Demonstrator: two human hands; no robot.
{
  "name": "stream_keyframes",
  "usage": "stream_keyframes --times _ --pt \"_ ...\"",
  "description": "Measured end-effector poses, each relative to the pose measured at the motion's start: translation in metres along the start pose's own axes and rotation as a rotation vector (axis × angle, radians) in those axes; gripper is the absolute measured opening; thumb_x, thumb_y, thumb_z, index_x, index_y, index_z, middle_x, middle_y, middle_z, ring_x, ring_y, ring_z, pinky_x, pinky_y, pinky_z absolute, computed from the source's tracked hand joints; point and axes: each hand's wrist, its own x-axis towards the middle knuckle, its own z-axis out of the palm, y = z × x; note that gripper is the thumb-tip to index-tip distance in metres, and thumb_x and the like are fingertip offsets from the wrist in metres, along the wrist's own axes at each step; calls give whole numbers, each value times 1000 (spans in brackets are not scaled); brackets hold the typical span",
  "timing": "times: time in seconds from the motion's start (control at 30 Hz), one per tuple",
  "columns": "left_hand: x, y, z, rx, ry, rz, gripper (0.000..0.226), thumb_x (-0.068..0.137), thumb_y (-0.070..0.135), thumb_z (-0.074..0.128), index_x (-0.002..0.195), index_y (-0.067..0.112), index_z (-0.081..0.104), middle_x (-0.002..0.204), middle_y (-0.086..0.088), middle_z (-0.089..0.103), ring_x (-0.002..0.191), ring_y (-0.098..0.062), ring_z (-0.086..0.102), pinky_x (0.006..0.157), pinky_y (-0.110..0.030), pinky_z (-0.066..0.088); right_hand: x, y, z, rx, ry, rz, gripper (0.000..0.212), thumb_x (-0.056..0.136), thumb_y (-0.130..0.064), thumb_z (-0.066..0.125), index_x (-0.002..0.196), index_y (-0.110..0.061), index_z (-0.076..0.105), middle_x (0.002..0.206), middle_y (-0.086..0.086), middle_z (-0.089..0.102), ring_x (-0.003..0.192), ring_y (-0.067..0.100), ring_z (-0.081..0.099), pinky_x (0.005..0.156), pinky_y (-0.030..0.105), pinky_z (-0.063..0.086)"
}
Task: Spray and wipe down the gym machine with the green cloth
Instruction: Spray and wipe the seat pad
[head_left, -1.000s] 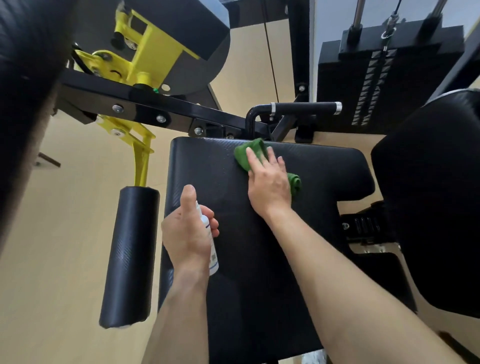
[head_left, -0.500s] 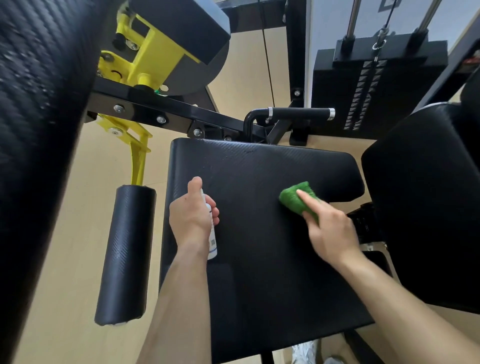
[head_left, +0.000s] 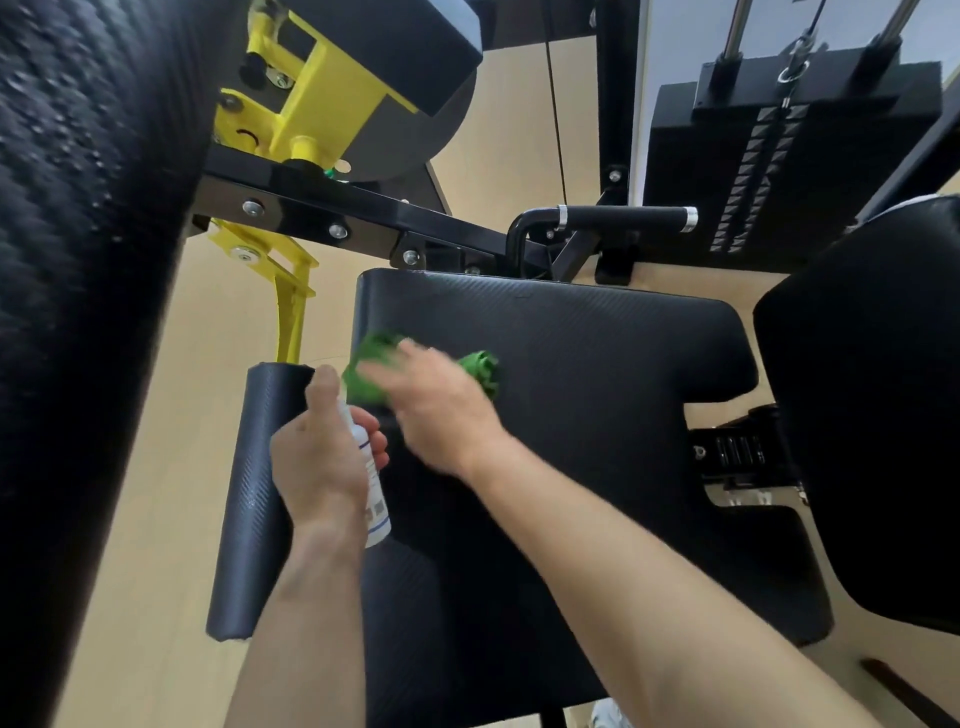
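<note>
Head view. A large black textured pad (head_left: 78, 312) fills the 9 o'clock edge. The machine's black seat pad (head_left: 597, 395) occupies the centre, with a second black pad (head_left: 872, 415) at 3 o'clock and the weight stack (head_left: 779, 182) at 1 o'clock. A black roller pad (head_left: 249, 493) lies at 8 o'clock of the seat pad, below a yellow bracket (head_left: 322, 104). My right hand (head_left: 441, 410), motion-blurred, lies flat with fingers extended on the green cloth (head_left: 480, 371), pressing it to the seat pad's 10 o'clock area. My left hand (head_left: 322, 462), just beside the cloth at its 7 o'clock, grips a white spray bottle (head_left: 376, 499), thumb raised at its top.
</note>
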Motion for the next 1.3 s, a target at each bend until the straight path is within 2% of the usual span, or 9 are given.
stream_keyframes --times 0.13,0.37,0.57,0.77,0.87,1.0,1.07,1.13,1.3 --pt "0 4 -4 10 11 20 61 100 52 53 66 4 65 54 -7 63 49 -21 58 48 -24 49 -41 1 13 93 -163 -330 45 92 -7 61 136 -19 63 146 2 58 142 27 45 118 47 35" --pt "-5 -3 6 33 5 45 61 102 54 53 67 6 67 54 -4 66 53 -18 62 57 -31 50 63 47 -22 35 149 272 54 106 -11 39 158 -26 33 164 1 33 155 25 18 124 38 11" --pt "-7 1 2 8 85 59 60 102 52 52 67 6 67 54 -5 64 45 -14 58 47 -25 48 11 13 12 -61 -136 -349 61 98 -6 47 154 -30 40 158 0 44 149 23 32 124 42 19" --pt "-11 -4 12 26 64 108 62 103 53 51 66 6 67 55 -4 66 52 -16 61 58 -30 50 71 89 -34 -36 70 190 55 105 -11 38 158 -27 32 162 -2 36 155 23 17 127 42 7" --pt "-16 -5 19 16 15 91 62 102 53 52 66 6 67 56 -6 67 53 -18 62 60 -33 52 18 124 -53 -56 179 325 54 105 -16 42 157 -28 33 160 2 40 153 22 25 127 41 12" --pt "-24 -9 28 -10 -36 73 65 102 56 51 62 7 65 59 -10 67 56 -20 63 63 -38 54 -29 169 -83 -46 330 739 54 105 -24 43 158 -30 30 157 12 42 144 35 37 116 54 34" --pt "-25 -10 28 -23 -39 75 65 102 57 51 61 8 65 59 -11 67 57 -22 63 65 -39 55 -20 162 -77 -80 352 857 57 104 -15 41 159 -25 29 159 12 39 147 36 31 120 53 28" --pt "-26 -8 26 -18 -32 80 65 103 56 50 63 7 65 61 -11 68 58 -21 63 64 -37 54 -6 131 -62 -87 330 745 64 99 -7 43 160 -24 29 160 14 36 149 36 27 121 49 24" --pt "-31 5 20 -66 40 125 62 103 51 51 66 2 65 53 -5 64 48 -14 59 55 -29 50 -23 25 8 21 40 -11 59 92 -5 56 150 -19 49 155 8 47 147 32 34 122 45 21"
